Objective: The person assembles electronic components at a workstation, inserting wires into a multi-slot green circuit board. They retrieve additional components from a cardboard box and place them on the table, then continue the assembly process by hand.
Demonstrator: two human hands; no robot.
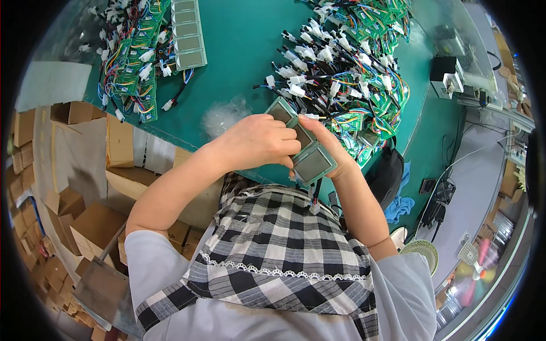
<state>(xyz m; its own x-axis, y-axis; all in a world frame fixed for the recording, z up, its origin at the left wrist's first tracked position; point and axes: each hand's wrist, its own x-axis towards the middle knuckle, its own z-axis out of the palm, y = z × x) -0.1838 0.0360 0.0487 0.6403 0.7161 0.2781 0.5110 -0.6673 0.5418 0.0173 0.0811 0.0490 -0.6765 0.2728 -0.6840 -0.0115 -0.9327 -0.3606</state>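
Note:
A strip of green circuit boards with grey display screens [313,163] is held up at the table's near edge, tilted diagonally. My right hand [335,152] grips it along its right side, thumb on the edge and the other fingers mostly hidden beneath. Curled over its left side, my left hand [259,139] is closed on the strip and covers part of the middle screen. A short cable with a pale connector [314,206] hangs from the strip's lower end, in front of my checked apron [284,244].
Heaped wired boards with white connectors [341,74] lie just beyond my right hand. More wired boards [136,62] and a row of screen boards [189,34] occupy the table's left side. Crumpled clear plastic [224,115] lies near my left wrist. Cardboard boxes [96,227] stand at left.

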